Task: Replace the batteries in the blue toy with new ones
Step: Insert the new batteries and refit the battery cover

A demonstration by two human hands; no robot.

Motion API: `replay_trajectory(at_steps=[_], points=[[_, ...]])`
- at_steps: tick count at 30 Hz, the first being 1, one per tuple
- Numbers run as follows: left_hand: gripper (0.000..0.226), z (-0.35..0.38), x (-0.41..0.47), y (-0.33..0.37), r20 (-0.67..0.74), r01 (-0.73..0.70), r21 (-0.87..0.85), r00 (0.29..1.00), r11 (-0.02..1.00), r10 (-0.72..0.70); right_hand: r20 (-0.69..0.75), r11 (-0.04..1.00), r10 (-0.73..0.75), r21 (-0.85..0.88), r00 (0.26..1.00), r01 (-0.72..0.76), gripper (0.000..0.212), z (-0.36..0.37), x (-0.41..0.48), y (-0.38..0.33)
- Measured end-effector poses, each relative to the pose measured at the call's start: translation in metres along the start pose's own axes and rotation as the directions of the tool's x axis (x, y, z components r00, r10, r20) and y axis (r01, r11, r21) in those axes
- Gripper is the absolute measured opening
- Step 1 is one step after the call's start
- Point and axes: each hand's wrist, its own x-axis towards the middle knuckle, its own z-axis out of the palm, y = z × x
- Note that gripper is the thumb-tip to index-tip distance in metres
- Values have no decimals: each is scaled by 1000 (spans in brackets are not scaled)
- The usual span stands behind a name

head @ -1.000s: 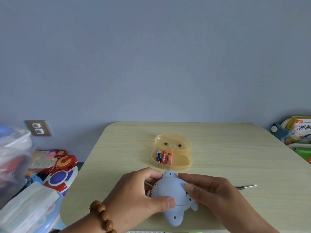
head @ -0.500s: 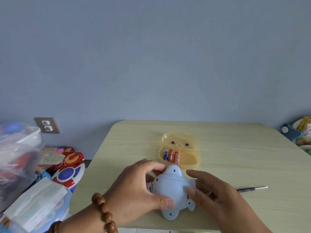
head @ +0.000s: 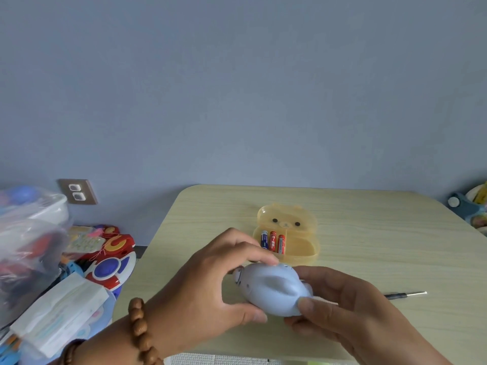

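Observation:
A rounded blue toy [head: 274,289] is held above the near edge of the light wooden table [head: 369,233]. My left hand [head: 210,291] grips its left side, fingers over the top and thumb underneath. My right hand [head: 342,312] grips its right end with thumb and fingers. The toy is rolled onto its side, a fin facing up. Behind it an open yellow bear-shaped box [head: 303,248] holds three batteries [head: 272,241], one blue and two red.
A thin screwdriver [head: 404,294] lies on the table to the right of my hands. On the floor at the left are toys [head: 110,262], a plastic bag [head: 29,246] and a wipes pack [head: 60,322]. More toys [head: 471,206] sit at the far right.
Both hands have lifted the toy off the table and turned it from lying flat onto its side. The view has shifted to the left.

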Motion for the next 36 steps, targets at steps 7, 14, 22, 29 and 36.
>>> replay_trajectory(at_steps=[7,14,22,29,36], points=[[80,-8,-3,-15,252,360,-277,922,891,-294,-193,958,-159,-269,968,104,48,14,3,10],[91,-46,0,-44,278,416,-441,906,795,-320,-141,807,-370,-539,918,242,41,39,41,8],[74,-77,-3,-89,62,409,-450,901,794,-429,-19,720,-331,-651,944,239,42,70,110,-22],[71,-75,-12,-117,71,480,-454,859,751,-506,172,466,-371,-815,912,344,41,81,138,-13],[69,-68,-13,-125,66,464,-444,870,767,-488,181,399,-313,-865,932,302,40,81,139,-11]])
